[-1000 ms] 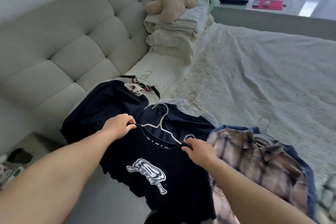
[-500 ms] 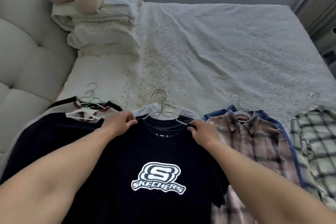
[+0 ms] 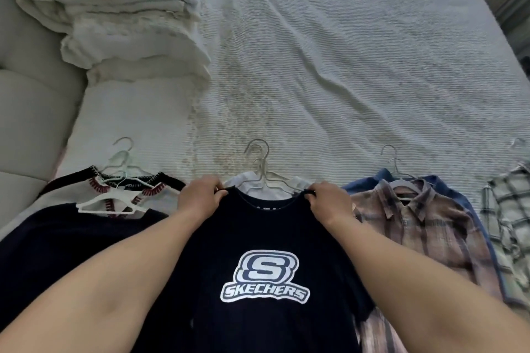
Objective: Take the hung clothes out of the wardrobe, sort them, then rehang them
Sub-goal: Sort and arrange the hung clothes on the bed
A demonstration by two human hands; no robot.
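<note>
A navy T-shirt (image 3: 258, 261) with a white logo is held by its neckline, laid front-up on the bed (image 3: 358, 74). The left hand (image 3: 198, 199) is curled round the collar at the shirt's left shoulder, and the right hand (image 3: 329, 203) is pinching the collar at the opposite shoulder; both hands are closed on the fabric, with nothing else held.

The shirt lies directly between the two hands and runs back from them toward the person, so its long axis points from collar to hem, away from the middle of the bed. Neither hand is nearer: each is set at one end of the neckline, level with the other. Just beyond the collar, a cluster of wire hangers (image 3: 261, 163) is seen, resting on a white garment (image 3: 252, 185) that is partly covered by the shirt.

To the left of the shirt a dark top with red stitching (image 3: 120, 195) lies on a white hanger; to the right a plaid shirt (image 3: 424, 226) lies over a blue one, and further right a checked shirt (image 3: 507, 209) is partly in view.

The shirt is judged to be in the course of being placed on the middle pile during sorting; rehanging is not yet begun.
</note>
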